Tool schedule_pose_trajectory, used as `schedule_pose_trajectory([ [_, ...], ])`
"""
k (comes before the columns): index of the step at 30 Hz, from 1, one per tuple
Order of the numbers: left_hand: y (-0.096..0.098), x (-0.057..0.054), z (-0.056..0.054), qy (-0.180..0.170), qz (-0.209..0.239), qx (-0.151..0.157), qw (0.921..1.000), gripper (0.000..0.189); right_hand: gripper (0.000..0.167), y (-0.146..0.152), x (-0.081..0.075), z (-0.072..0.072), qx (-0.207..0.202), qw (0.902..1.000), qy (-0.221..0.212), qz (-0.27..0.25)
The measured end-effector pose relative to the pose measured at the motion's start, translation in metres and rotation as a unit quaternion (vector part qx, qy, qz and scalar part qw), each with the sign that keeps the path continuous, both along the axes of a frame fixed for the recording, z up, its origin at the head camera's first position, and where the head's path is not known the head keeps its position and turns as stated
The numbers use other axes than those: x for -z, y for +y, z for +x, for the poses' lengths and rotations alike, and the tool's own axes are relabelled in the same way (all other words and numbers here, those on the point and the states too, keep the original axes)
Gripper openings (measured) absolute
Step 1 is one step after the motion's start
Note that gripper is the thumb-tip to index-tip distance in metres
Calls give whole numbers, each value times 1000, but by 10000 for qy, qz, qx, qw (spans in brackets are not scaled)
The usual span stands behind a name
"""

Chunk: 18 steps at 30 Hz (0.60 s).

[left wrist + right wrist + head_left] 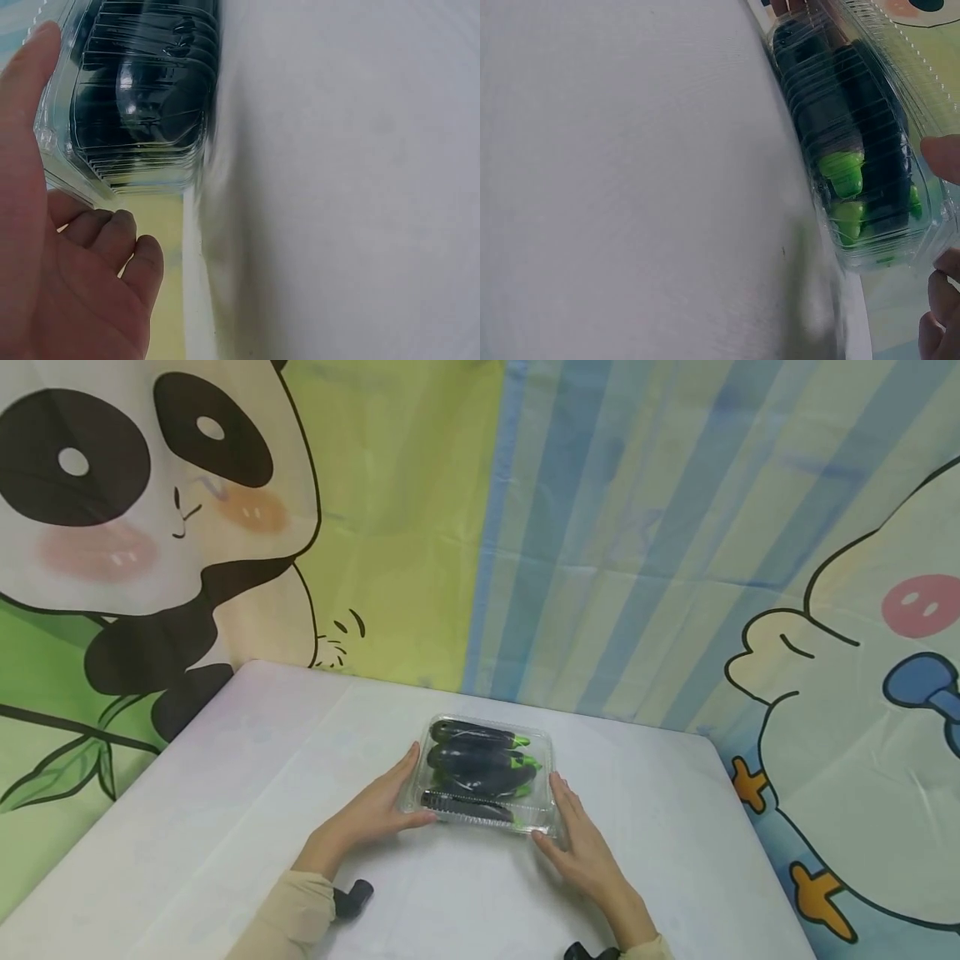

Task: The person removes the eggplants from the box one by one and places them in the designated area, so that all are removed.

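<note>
Clear lidded container (537,817) of eggplants (480,760) toward desk's (652,810) far edge; contact beneath unclear. Left hand (384,802), right hand (583,847) grip opposite sides, thumbs at front, presumably balancing load.

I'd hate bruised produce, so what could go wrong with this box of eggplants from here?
The clear plastic clamshell could slip or tilt, since the left grip and right grip hold only its edges. The eggplants might slide or knock together, as they lie side by side without visible dividers. Squeezing could flex the thin-looking ribbed walls.
</note>
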<state>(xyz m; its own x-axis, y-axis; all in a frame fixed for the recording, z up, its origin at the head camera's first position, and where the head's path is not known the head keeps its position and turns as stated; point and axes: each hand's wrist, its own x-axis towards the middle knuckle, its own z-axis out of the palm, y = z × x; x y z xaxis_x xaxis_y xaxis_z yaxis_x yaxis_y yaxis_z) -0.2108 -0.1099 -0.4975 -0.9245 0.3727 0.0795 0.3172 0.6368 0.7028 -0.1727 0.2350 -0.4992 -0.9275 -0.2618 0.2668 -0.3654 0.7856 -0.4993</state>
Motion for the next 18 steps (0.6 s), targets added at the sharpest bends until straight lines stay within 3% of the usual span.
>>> schedule_pose_trajectory([
  [8,0,3,-2,80,-10,-59,10000,120,74,1,-6,-6,-443,9926,1130,-83],
  [18,-1,5,-3,145,-64,-60,9999,119,60,1,-18,-10,-891,9748,1921,707],
])
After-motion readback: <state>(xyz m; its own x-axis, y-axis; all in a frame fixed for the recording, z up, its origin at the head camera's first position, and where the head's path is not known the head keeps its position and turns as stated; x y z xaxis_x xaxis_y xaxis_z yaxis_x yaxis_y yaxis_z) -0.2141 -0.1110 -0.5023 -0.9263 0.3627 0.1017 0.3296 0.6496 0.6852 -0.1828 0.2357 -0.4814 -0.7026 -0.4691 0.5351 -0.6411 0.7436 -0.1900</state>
